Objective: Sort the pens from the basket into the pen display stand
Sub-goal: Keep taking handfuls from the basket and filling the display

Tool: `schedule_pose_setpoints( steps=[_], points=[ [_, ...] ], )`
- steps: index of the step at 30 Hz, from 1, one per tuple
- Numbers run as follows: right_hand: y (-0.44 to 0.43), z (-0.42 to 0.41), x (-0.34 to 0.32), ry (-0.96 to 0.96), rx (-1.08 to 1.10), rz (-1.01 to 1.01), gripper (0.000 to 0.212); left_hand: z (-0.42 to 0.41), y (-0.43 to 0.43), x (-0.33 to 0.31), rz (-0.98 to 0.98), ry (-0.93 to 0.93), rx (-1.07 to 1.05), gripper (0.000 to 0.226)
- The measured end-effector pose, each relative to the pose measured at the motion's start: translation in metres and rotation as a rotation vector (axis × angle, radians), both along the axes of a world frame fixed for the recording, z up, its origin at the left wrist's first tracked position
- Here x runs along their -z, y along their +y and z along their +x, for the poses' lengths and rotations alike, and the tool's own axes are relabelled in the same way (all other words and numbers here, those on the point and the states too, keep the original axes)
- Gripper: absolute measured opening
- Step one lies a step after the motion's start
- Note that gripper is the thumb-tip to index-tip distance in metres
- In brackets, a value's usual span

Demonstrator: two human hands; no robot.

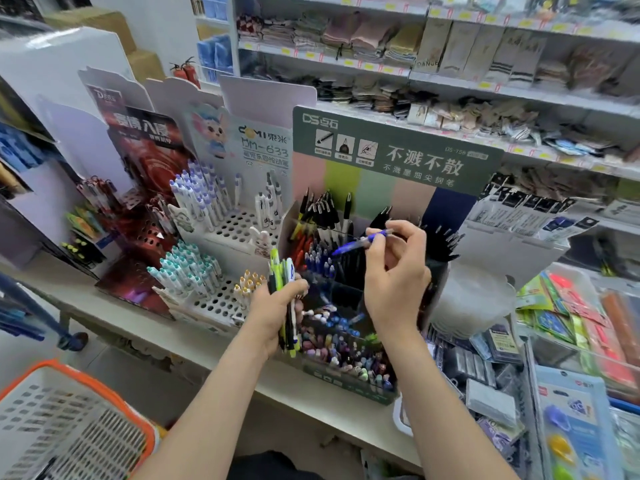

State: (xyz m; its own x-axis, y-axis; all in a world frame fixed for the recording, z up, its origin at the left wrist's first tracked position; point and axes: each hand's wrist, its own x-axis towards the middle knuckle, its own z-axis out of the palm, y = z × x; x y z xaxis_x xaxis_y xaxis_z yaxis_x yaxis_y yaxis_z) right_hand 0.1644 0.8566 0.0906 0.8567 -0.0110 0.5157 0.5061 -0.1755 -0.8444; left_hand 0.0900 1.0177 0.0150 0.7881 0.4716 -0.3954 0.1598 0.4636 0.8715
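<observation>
While a bundle of pens (pixel 281 270) is being gripped in the left hand (pixel 273 310) and a blue pen (pixel 360 242) is being pinched by the right hand (pixel 398 271) above the pen display stand (pixel 346 382) on the counter (pixel 114 317), a misplaced drop is likely being risked by crowded compartments.

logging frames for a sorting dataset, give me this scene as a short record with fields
left hand: grips a bundle of green, black and white pens, upright
right hand: pinches a blue transparent pen, tilted
target: green cardboard pen display stand, behind both hands, compartments holding red, blue and black pens
source: white plastic mesh basket with orange rim, lower left
</observation>
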Motion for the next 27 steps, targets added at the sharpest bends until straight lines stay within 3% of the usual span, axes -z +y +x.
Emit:
schedule_pose_setpoints(
  steps=[3, 6, 10, 14, 17, 20, 23, 27],
  points=[
    [0.019, 0.020, 0.006, -0.163, -0.042, -0.289, 0.017, 0.009, 0.008, -0.006, -0.055, -0.035, 0.047, 0.014],
    [0.035, 0.031, 0.019, -0.138, -0.068, -0.533, 0.008, 0.016, 0.018, -0.010, -0.089, -0.055, 0.120, 0.021],
    [0.043, 0.037, 0.040, -0.248, 0.142, -0.816, 0.014, 0.018, 0.030, -0.013, -0.151, -0.086, 0.208, 0.026],
    [0.046, 0.032, 0.049, -0.215, 0.272, -0.980, 0.018, 0.016, 0.035, -0.011, -0.075, -0.119, 0.291, 0.022],
    [0.046, 0.021, 0.045, -0.161, 0.246, -0.833, 0.019, 0.014, 0.038, -0.013, -0.008, -0.125, 0.382, 0.010],
    [0.041, 0.004, 0.034, 0.116, -0.014, -0.509, 0.024, 0.011, 0.037, -0.018, -0.017, -0.184, 0.498, 0.007],
    [0.037, -0.009, 0.034, 0.357, -0.172, -0.376, 0.019, 0.012, 0.035, -0.020, 0.037, -0.188, 0.603, 0.012],
    [0.029, -0.013, 0.038, 0.377, 0.018, -0.098, 0.019, 0.014, 0.033, -0.015, 0.039, -0.088, 0.550, 0.029]
  ],
)
